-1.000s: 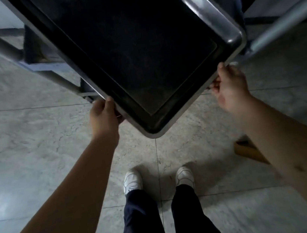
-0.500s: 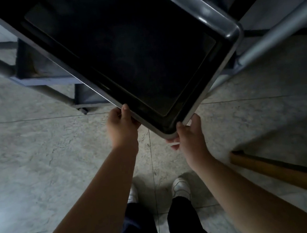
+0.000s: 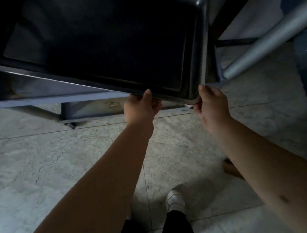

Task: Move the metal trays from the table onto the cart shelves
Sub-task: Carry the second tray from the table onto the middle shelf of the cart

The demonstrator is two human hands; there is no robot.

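Observation:
A large dark metal tray (image 3: 99, 45) with a raised rim fills the top of the head view, lying skewed over the cart's upper level. My left hand (image 3: 140, 107) grips its near edge, thumb on the rim. My right hand (image 3: 211, 102) holds the near right corner, fingers curled under it. The cart shelf (image 3: 47, 95) shows as a grey-blue ledge beneath the tray, with a lower shelf edge (image 3: 98, 108) below it. Whether the tray rests on the cart or hangs just above it I cannot tell.
A round metal cart post (image 3: 268, 41) slants at the right, another post (image 3: 35, 111) at the left. Pale marble floor tiles (image 3: 38, 172) spread below. My white shoe (image 3: 175, 200) and dark trousers are at the bottom. A brown wooden piece (image 3: 231, 168) lies behind my right forearm.
The tray has turned from a diamond angle toward square with the cart and moved further in. My right hand slid from the near corner to the right corner; the left stayed on the near edge.

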